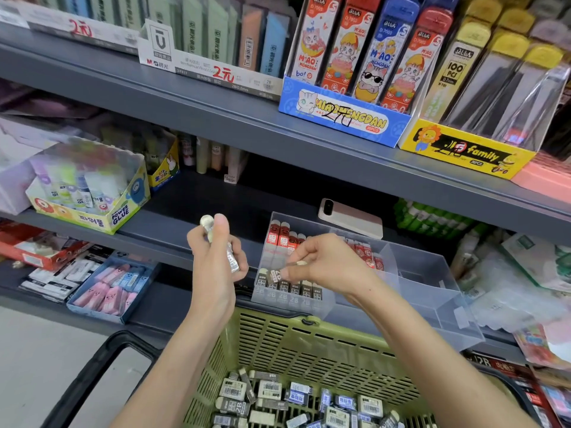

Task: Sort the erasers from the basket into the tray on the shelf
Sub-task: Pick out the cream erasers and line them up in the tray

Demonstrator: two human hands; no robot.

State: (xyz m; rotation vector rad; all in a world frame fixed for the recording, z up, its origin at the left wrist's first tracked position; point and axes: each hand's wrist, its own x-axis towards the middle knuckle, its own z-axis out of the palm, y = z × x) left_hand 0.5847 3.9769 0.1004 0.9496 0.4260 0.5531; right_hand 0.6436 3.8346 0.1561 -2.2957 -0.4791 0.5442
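Several erasers we are gripping in left hand | right hand pinching one eraser at tray | likely light, firm: pinch the sides.

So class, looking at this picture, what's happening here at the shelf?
A person is stocking erasers. The left hand grips a few paper-sleeved white erasers, while the right hand pinches one dark-sleeved eraser over the front row of the clear plastic divided tray. Its rightmost section looks empty. Many loose erasers lie in the green slotted plastic basket below.
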